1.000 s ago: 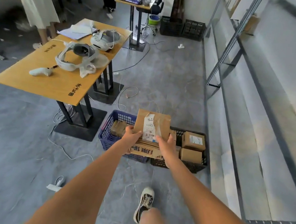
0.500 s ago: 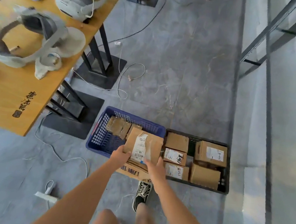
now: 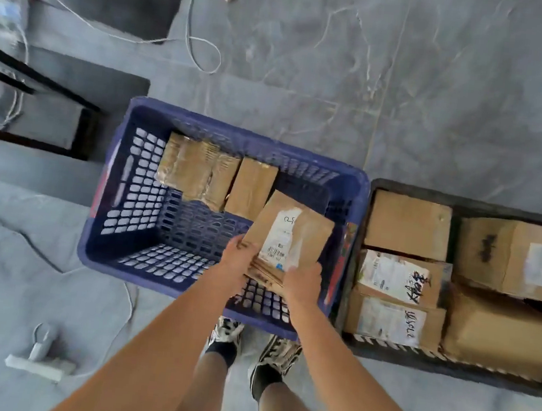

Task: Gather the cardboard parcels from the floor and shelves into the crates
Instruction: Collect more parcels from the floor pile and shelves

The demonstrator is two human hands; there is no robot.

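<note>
My left hand [image 3: 236,258] and right hand [image 3: 302,279] each pinch near edge of stack of flat brown cardboard parcels [image 3: 288,237], held over right half of blue plastic slotted crate [image 3: 123,196].

Risk: lower parcels slide out of stack, fall outside near rim by my feet.

Room: crate's left floor bare. Two taped parcels [image 3: 215,179] lean at far wall. Black crate [image 3: 463,205] beside it looks nearly full.

Blue lattice crate [image 3: 124,190], black crate [image 3: 464,202], brown white-labelled parcels [image 3: 288,237], grey floor [image 3: 411,69].

Both hands, left hand [image 3: 239,257] and right hand [image 3: 304,277], gripping flat parcels [image 3: 288,237] over blue crate [image 3: 116,189]; black crate [image 3: 356,257] alongside, full of boxes [image 3: 408,224].
</note>
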